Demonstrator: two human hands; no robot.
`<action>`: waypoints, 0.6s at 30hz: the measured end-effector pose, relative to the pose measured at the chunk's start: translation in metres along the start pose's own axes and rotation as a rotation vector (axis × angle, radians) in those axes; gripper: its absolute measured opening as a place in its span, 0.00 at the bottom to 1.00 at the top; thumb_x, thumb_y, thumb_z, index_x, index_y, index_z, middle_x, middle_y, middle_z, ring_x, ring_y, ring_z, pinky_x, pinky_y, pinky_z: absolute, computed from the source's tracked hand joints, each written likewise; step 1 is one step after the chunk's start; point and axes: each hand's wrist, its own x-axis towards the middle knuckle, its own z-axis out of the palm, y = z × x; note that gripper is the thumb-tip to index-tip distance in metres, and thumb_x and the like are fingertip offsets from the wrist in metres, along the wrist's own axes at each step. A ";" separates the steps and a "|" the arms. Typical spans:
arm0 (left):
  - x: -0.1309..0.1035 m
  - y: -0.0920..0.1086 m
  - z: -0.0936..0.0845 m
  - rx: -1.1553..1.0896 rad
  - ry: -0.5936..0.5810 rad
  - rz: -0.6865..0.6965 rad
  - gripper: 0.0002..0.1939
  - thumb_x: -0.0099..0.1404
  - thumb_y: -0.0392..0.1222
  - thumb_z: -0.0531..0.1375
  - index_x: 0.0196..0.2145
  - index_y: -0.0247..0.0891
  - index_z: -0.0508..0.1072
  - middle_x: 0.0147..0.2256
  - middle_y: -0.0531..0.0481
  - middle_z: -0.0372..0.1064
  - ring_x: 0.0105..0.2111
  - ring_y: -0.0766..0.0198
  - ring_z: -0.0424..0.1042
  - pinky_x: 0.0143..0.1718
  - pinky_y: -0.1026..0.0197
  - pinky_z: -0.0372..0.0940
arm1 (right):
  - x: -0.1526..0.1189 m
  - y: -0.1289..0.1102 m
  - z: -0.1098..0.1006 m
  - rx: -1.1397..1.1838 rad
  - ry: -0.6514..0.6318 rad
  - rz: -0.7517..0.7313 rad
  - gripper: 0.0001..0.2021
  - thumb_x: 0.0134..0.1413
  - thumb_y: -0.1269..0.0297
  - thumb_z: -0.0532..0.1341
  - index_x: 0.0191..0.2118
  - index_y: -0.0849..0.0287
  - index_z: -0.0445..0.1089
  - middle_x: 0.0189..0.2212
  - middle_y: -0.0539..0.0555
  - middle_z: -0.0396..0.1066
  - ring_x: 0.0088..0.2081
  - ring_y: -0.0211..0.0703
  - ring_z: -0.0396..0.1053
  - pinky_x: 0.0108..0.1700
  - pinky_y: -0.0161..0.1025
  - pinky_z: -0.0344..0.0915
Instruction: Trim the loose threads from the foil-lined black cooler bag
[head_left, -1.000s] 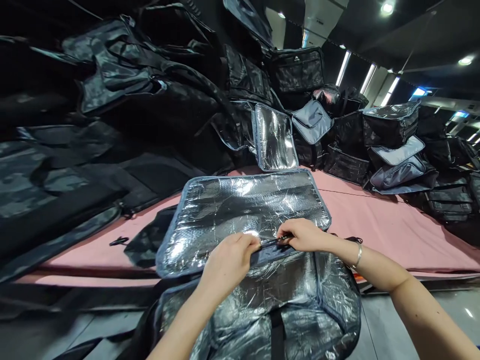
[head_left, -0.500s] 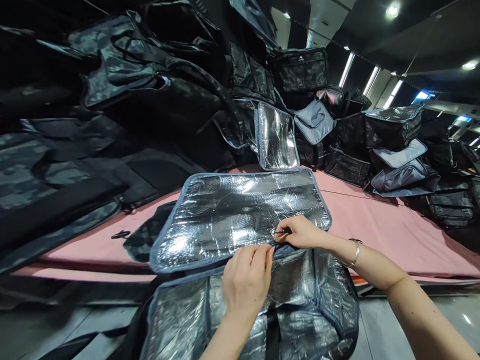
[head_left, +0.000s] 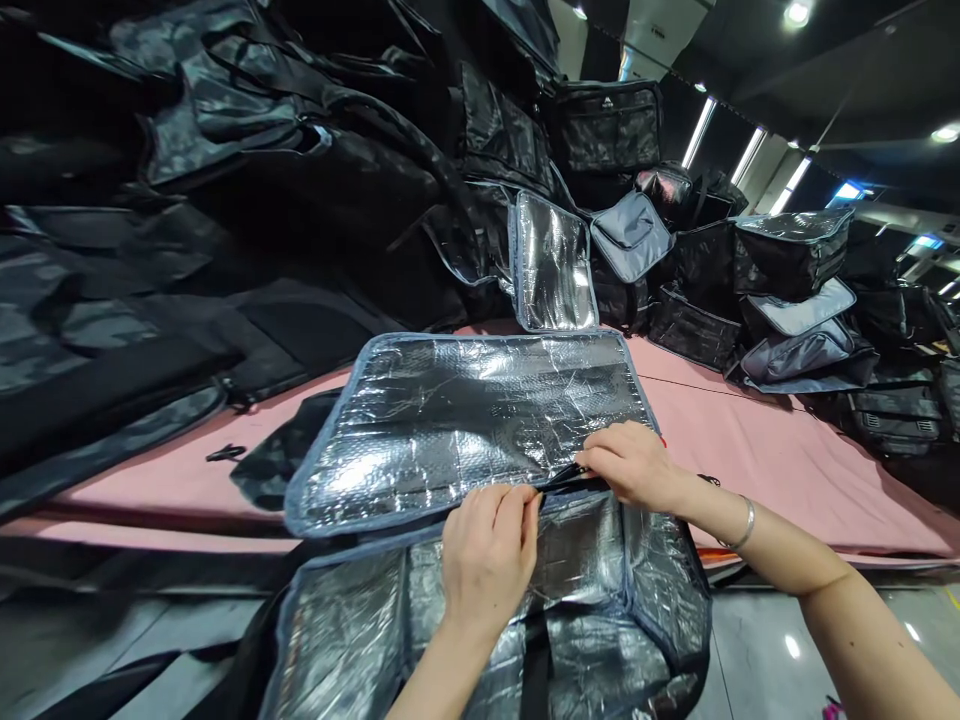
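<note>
Right now the left hand (head_left: 487, 550) pinches the blue-trimmed rim of the cooler bag (head_left: 480, 620), fingers closed on the edge just below its open foil lid (head_left: 465, 420). Beside it, the right hand (head_left: 634, 465) is closed narrowly on something thin and dark at the lid's hinge seam; I cannot tell what. A hard tug could tear the foil lining or slide the bag off the pink table (head_left: 787, 470).

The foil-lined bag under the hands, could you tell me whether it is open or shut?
Open: the bag shows its silver lining, and its lid lies flipped back on the pink table.
</note>
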 end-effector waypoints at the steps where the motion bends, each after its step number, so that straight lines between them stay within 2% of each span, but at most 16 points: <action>1: 0.000 0.000 0.000 0.002 0.001 0.002 0.01 0.60 0.33 0.57 0.32 0.35 0.67 0.27 0.49 0.67 0.28 0.62 0.65 0.29 0.60 0.59 | 0.000 -0.001 -0.001 -0.030 0.000 -0.026 0.09 0.63 0.69 0.51 0.36 0.59 0.67 0.33 0.51 0.71 0.32 0.39 0.63 0.31 0.37 0.53; 7: -0.002 -0.003 0.003 -0.006 -0.021 -0.024 0.02 0.61 0.32 0.57 0.32 0.35 0.66 0.28 0.48 0.67 0.29 0.61 0.65 0.31 0.59 0.60 | 0.008 -0.010 -0.001 -0.187 0.040 -0.138 0.10 0.62 0.75 0.52 0.31 0.60 0.67 0.32 0.50 0.72 0.28 0.37 0.59 0.29 0.37 0.49; 13: -0.001 -0.001 0.004 0.005 0.012 -0.014 0.01 0.60 0.31 0.57 0.32 0.34 0.67 0.28 0.47 0.67 0.29 0.60 0.65 0.29 0.59 0.59 | 0.012 -0.014 0.005 -0.209 0.056 -0.114 0.12 0.62 0.74 0.52 0.29 0.59 0.67 0.30 0.48 0.71 0.27 0.37 0.57 0.29 0.37 0.47; 15: -0.002 -0.002 -0.001 -0.090 0.019 -0.027 0.01 0.61 0.31 0.57 0.31 0.34 0.67 0.28 0.48 0.68 0.29 0.62 0.66 0.30 0.59 0.61 | 0.011 -0.013 0.007 -0.174 0.054 -0.088 0.14 0.63 0.74 0.50 0.28 0.59 0.67 0.30 0.48 0.71 0.27 0.37 0.58 0.29 0.37 0.48; 18: -0.002 -0.011 -0.016 -0.344 0.025 -0.034 0.05 0.62 0.30 0.54 0.30 0.36 0.67 0.27 0.50 0.67 0.28 0.65 0.66 0.32 0.61 0.62 | 0.008 -0.010 0.010 -0.095 0.057 -0.041 0.15 0.65 0.73 0.47 0.30 0.60 0.67 0.31 0.49 0.71 0.29 0.37 0.60 0.29 0.37 0.48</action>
